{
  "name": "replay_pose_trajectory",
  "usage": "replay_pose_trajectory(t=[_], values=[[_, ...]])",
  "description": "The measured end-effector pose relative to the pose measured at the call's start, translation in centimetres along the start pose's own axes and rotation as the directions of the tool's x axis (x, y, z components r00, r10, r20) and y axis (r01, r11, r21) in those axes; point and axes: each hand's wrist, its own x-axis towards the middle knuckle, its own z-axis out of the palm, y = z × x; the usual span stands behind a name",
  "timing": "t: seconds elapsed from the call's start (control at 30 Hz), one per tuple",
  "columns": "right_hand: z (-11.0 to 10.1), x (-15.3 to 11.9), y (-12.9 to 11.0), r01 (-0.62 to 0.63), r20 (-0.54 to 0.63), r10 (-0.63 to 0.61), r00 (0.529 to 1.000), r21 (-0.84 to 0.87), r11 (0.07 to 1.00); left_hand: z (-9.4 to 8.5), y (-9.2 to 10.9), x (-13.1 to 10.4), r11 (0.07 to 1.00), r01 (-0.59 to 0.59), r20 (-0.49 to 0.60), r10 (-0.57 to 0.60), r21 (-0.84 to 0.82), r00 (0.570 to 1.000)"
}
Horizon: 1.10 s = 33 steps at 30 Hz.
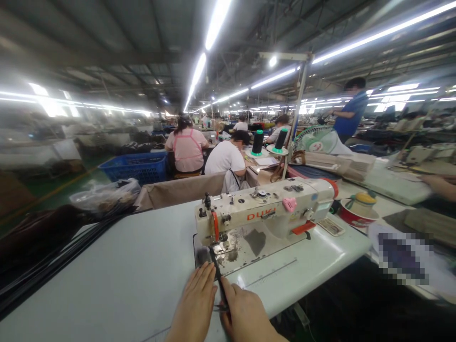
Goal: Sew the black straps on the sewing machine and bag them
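Note:
A narrow black strip point(223, 290) runs from between my hands up to the needle area of a white sewing machine point(245, 228). My left hand point(197, 297) lies flat beside the strip, fingers stretched forward and close together, the tips at its left edge. On the other side, my right hand point(244, 304) is closed, its index finger along the strip and its thumb tucked below. A small dark pointed metal piece point(221, 308) shows between the hands; its kind is unclear. The presser foot point(221, 246) stands just past my fingertips.
Long black strips point(71, 247) hang over the table's left side. A tan cloth-like barrier point(181, 190) borders the far edge. Two black thread cones point(258, 142) stand behind the machine. A red bowl point(358, 216) sits at right. Several people work nearby, one in a pink apron point(187, 149).

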Motion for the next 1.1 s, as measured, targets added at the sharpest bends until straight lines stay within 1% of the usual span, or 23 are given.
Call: replay_pose_trajectory(t=[0.1,0.2,0.27,0.37,0.5,0.6,0.67,0.8,0.9,1.1], values=[[0.2,0.0,0.1,0.012,-0.025,-0.013,1.000,-0.023,1.000,0.3,0.0,0.1,1.000,-0.006,-0.012,0.006,0.015,1.000],[0.3,-0.1,0.2,0.020,-0.047,-0.021,0.999,-0.032,0.999,0.1,0.1,0.3,1.000,-0.007,-0.013,0.007,0.001,1.000],[0.3,-0.2,0.1,0.025,-0.060,-0.027,0.998,-0.025,0.999,-0.3,0.3,0.4,1.000,0.001,-0.006,-0.001,-0.014,1.000],[0.2,-0.4,0.2,0.042,-0.080,-0.042,0.996,-0.008,0.999,-1.3,0.7,0.6,0.999,0.027,0.034,-0.026,-0.034,0.999],[0.4,-0.4,0.7,0.057,-0.160,-0.050,0.986,0.044,0.997,-2.5,1.2,1.1,0.997,0.053,0.116,-0.047,-0.049,0.992],[0.9,-0.3,1.4,0.099,-0.235,-0.070,0.969,0.115,0.988,-2.9,1.4,1.4,0.997,0.069,0.150,-0.061,-0.046,0.987],[1.2,-0.3,1.8,0.148,-0.293,-0.098,0.951,0.152,0.977,-3.1,1.4,1.4,0.995,0.084,0.150,-0.076,-0.049,0.986],[1.6,-0.4,2.4,0.234,-0.389,-0.159,0.907,0.153,0.960,-3.0,1.5,1.5,0.993,0.101,0.138,-0.092,-0.066,0.986],[1.7,-0.6,2.5,0.266,-0.414,-0.191,0.890,0.132,0.955,-2.8,1.3,1.8,0.991,0.118,0.155,-0.106,-0.067,0.982],[1.8,-0.6,2.5,0.298,-0.437,-0.222,0.871,0.112,0.948,-2.5,0.5,3.1,0.988,0.141,0.180,-0.127,-0.063,0.975]])
